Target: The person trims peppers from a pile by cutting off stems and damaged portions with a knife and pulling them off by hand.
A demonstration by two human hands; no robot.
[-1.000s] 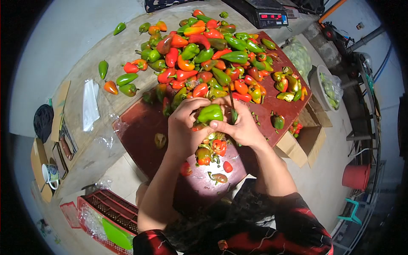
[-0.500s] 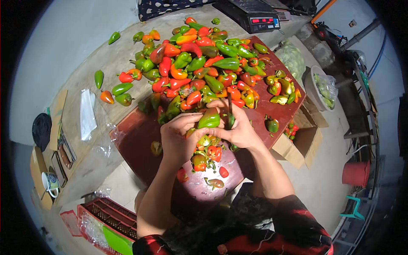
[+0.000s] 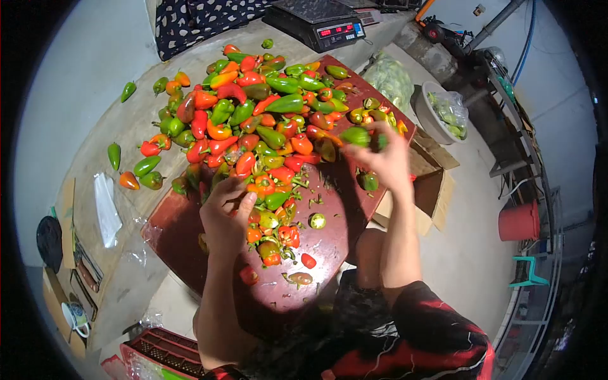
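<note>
My right hand [image 3: 386, 161] reaches toward the small group of cut peppers [image 3: 380, 114] at the right side of the red board [image 3: 335, 225]. A blurred green pepper [image 3: 355, 136] is between its fingers, beside a dark object that is hard to make out. My left hand [image 3: 226, 212] has its fingers apart, holding nothing, beside several cut peppers [image 3: 268, 218]. Beyond both hands lies a big pile of red, orange and green peppers [image 3: 253, 101]. A cut green piece [image 3: 317, 220] and a red piece [image 3: 308, 260] rest on the board.
A digital scale [image 3: 323, 28] stands at the back. Right of the board are a cardboard box [image 3: 430, 183], a bag of greens [image 3: 389, 82] and a basin [image 3: 434, 117]. A white plastic strip [image 3: 107, 209] and a cup [image 3: 75, 316] are on the left, a red crate [image 3: 164, 348] below.
My hands have parted. My right hand has moved right with a green pepper, and my left has opened and moved lower left. A cut green piece now lies on the board. The view has shifted right.
</note>
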